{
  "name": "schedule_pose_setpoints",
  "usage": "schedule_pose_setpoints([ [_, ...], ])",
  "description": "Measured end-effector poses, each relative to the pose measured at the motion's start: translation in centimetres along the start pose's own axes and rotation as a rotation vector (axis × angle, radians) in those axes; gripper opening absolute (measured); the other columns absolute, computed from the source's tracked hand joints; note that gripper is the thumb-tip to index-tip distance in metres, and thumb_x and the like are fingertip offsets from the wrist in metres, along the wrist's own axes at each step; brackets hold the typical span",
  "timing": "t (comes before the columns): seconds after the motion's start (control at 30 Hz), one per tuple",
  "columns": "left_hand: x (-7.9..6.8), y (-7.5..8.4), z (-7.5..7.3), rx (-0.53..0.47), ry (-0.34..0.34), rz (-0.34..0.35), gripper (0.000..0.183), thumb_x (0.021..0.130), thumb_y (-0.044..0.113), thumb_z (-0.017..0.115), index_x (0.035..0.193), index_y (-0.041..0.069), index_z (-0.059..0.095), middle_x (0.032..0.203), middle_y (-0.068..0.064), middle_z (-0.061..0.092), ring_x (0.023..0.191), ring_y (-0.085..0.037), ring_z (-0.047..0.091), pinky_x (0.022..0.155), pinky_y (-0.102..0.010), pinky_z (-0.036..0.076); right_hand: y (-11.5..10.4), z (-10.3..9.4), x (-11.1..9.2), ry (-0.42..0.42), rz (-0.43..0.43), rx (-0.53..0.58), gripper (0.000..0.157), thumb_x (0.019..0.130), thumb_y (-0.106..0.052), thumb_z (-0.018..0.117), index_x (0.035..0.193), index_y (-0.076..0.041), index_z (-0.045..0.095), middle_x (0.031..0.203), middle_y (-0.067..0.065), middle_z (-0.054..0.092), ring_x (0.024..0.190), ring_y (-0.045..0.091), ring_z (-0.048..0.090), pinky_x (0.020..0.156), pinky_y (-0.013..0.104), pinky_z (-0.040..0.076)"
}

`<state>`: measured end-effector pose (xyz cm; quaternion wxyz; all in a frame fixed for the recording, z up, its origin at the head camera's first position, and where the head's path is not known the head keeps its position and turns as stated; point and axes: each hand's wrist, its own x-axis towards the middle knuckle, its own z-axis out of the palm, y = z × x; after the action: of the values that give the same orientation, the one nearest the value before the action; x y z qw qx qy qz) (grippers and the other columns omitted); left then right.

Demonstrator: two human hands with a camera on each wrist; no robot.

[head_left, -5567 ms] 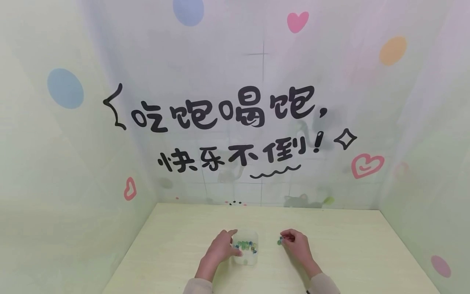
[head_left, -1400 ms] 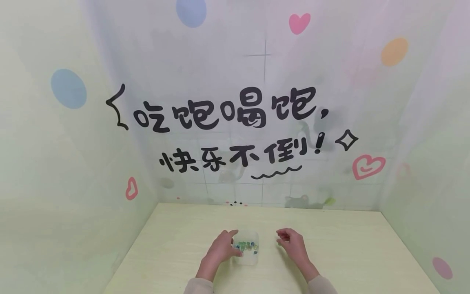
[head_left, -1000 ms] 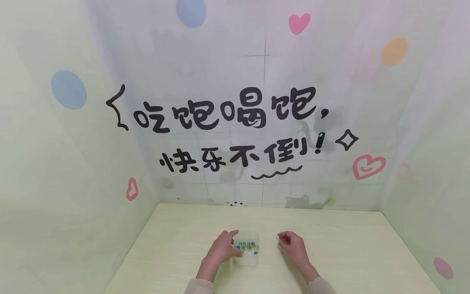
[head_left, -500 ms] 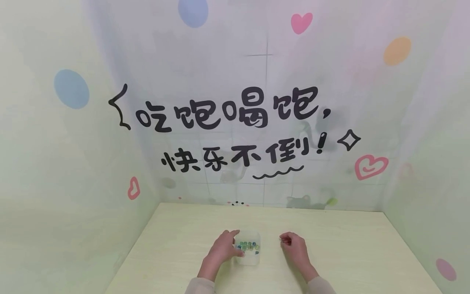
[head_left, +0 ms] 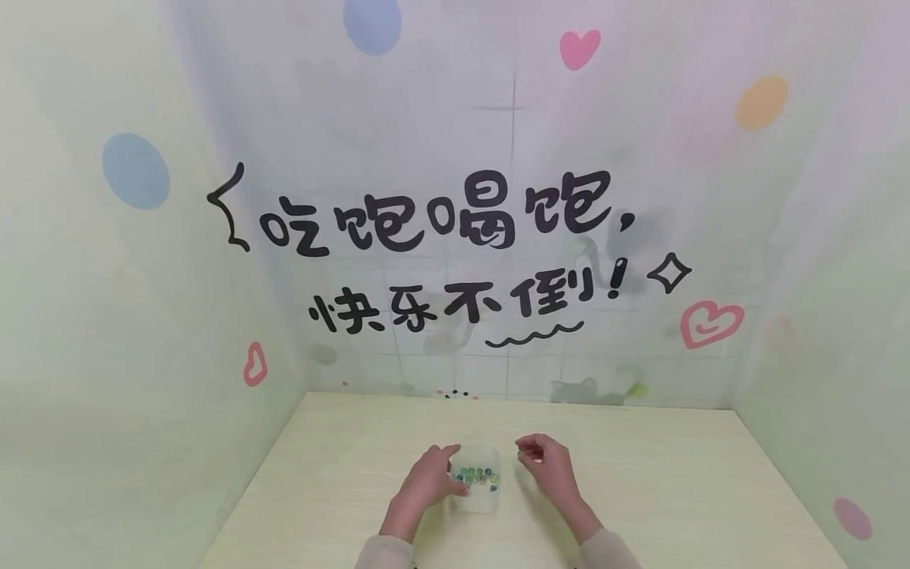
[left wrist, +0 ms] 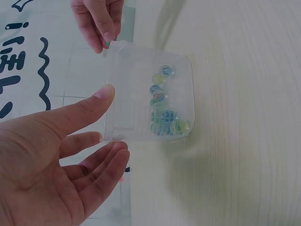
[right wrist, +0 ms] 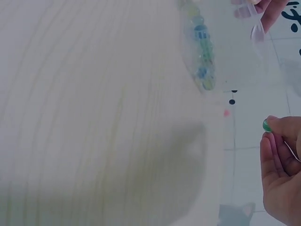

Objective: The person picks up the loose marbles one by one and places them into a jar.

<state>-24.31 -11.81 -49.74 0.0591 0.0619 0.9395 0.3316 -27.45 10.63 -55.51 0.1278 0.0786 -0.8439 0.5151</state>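
Observation:
A clear plastic box (left wrist: 136, 117) stands on the table, with several glass marbles (head_left: 480, 476) in green, blue and yellowish tones along its bottom. My left hand (head_left: 430, 478) holds the box from the left side; in the left wrist view its thumb lies at the rim and the fingers at the near corner. Just right of the box, above the table, is my right hand (head_left: 550, 466). Thumb and fingertips of it pinch a green marble (right wrist: 267, 125), seen clearly in the right wrist view.
The pale wooden table (head_left: 661, 482) extends to both sides of the hands. Behind it hangs a printed backdrop (head_left: 426, 118) with black lettering, hearts and coloured dots, and side curtains border the table left and right.
The green and blue marbles seen at my right fingertips 5.6 seconds ago are gone from that spot. My right hand has just moved left and up towards the box. My left hand stays put.

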Motion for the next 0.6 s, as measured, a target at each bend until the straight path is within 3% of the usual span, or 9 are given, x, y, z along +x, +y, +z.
schedule_pose_setpoints([
  [0.23,0.4,-0.1,-0.1,-0.001,-0.011,-0.009,0.073,0.075,0.014,0.086,0.138,0.0,0.054,0.101,-0.013,0.057,0.086,-0.023,0.054,0.078,-0.044,0.052,-1.3,1.0,0.0,-0.044,-0.073,0.001,0.017,0.084,0.006,0.071,0.099,-0.003,0.071,0.095,0.012,0.073,0.084,0.015,0.067,0.075,0.02,0.057],
  [0.4,0.2,-0.5,-0.2,-0.001,-0.019,-0.006,0.073,0.075,0.014,0.086,0.138,-0.001,0.053,0.099,-0.012,0.057,0.085,-0.023,0.053,0.075,-0.042,0.051,-2.2,1.9,-0.4,-0.132,-0.143,0.003,0.018,0.085,0.004,0.071,0.101,-0.002,0.071,0.098,0.012,0.073,0.085,0.014,0.067,0.075,0.02,0.057],
  [0.5,0.3,-0.9,-0.3,0.004,-0.021,0.002,0.073,0.076,0.016,0.086,0.139,0.0,0.053,0.098,-0.012,0.057,0.084,-0.022,0.053,0.074,-0.041,0.05,-2.7,2.2,-0.5,-0.19,-0.186,-0.019,0.019,0.086,0.003,0.071,0.104,-0.002,0.07,0.102,0.012,0.073,0.088,0.019,0.068,0.078,0.023,0.058],
  [0.6,0.4,-1.3,-0.4,0.025,-0.015,0.019,0.076,0.076,0.02,0.086,0.14,0.0,0.052,0.104,-0.015,0.06,0.09,-0.027,0.058,0.079,-0.046,0.052,-3.0,1.8,-0.2,-0.192,-0.202,-0.073,0.023,0.087,0.0,0.072,0.109,-0.002,0.069,0.107,0.013,0.072,0.095,0.026,0.069,0.083,0.031,0.059],
])
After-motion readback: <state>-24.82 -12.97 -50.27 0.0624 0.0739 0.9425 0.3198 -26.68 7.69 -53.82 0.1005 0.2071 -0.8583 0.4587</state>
